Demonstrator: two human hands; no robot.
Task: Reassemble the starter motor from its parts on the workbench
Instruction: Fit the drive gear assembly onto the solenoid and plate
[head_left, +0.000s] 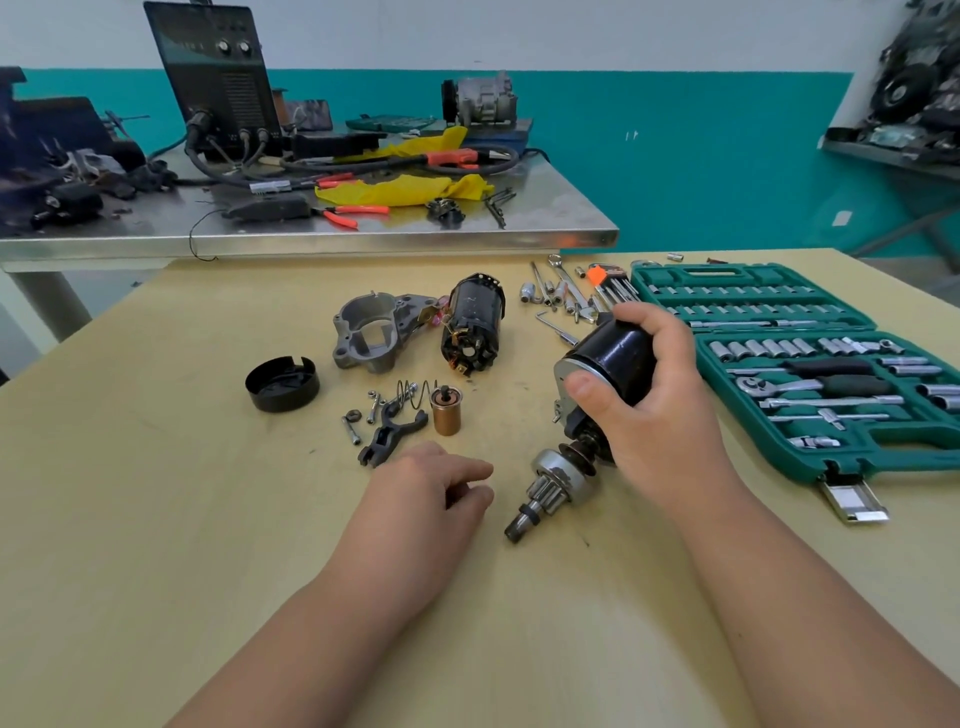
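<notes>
My right hand grips a black cylindrical motor body, tilted, with its pinion gear and shaft pointing down toward the table. My left hand rests on the table with fingers loosely curled, holding nothing, just left of the pinion. Further back lie a grey aluminium nose housing, a black brush-end unit with windings, a black round end cap, a copper-coloured plunger, a spring, a black shift fork and several small bolts.
An open green socket set case fills the table's right side. Loose sockets, hex keys and wrenches lie behind my right hand. A steel bench with a welder, pliers and yellow cloth stands beyond the wooden table.
</notes>
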